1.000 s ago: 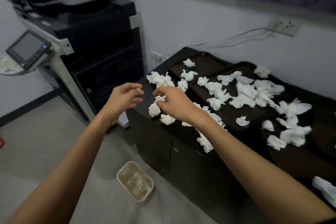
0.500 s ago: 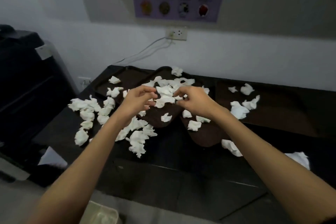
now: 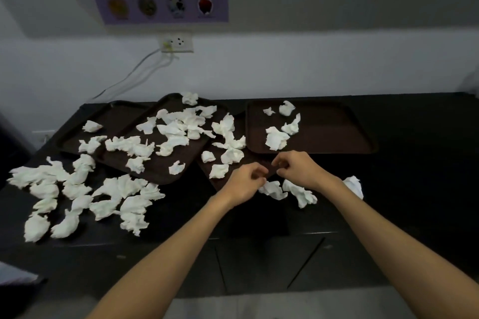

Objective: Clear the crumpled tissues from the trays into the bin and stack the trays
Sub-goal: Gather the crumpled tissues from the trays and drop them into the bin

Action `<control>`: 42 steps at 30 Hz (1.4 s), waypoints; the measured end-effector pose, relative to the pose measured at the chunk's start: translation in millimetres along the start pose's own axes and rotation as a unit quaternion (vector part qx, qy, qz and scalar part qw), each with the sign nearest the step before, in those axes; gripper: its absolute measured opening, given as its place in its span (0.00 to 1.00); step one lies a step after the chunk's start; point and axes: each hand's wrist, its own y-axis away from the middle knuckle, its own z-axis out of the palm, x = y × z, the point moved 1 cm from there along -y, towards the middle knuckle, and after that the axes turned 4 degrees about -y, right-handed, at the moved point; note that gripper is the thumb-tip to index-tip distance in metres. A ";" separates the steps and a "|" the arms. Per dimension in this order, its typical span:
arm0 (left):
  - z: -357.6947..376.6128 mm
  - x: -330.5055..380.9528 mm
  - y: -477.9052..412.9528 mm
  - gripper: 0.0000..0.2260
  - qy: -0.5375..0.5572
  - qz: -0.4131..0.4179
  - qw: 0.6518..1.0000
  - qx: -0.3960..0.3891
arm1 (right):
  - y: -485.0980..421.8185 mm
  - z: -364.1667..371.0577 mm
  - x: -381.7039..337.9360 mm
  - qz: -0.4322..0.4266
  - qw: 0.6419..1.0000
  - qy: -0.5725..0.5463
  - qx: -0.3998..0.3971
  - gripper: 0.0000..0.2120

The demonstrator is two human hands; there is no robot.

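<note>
2 curled hands, left hand and right hand, over tissue-strewn trays.

Dim, cool, even light; dark countertop swallows detail; soft blur throughout; wide-angle bending toward 3 and 9 o'clock edges.

My black cabinet top holds four dark brown trays and loose crumpled white tissues scattered beside them.

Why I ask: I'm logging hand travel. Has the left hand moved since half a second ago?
Yes. The left hand has shifted right and toward the person: from above the tissue-heaped tray to the near corner of the neighbouring tray.
</note>
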 end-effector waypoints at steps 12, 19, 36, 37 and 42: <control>65.4 -12.6 -22.7 0.23 -0.398 0.073 0.914 -0.022 | 12.5 -14.9 47.5 0.023 0.998 -0.035 0.052 0.13; 71.8 -21.5 -17.4 0.20 -0.341 0.074 0.937 -0.022 | 8.7 -17.8 58.0 0.027 0.998 -0.043 0.048 0.13; 22.9 4.3 -21.8 0.08 -0.147 0.043 0.987 0.049 | -20.8 12.7 50.6 0.113 0.985 0.123 -0.053 0.25; 23.2 4.8 -22.1 0.08 -0.143 0.042 0.988 0.045 | -21.9 17.1 51.2 0.122 0.983 0.123 -0.058 0.25; 29.8 0.4 -22.1 0.09 -0.131 0.032 0.990 0.028 | -26.6 32.0 58.3 0.109 0.986 0.115 -0.049 0.14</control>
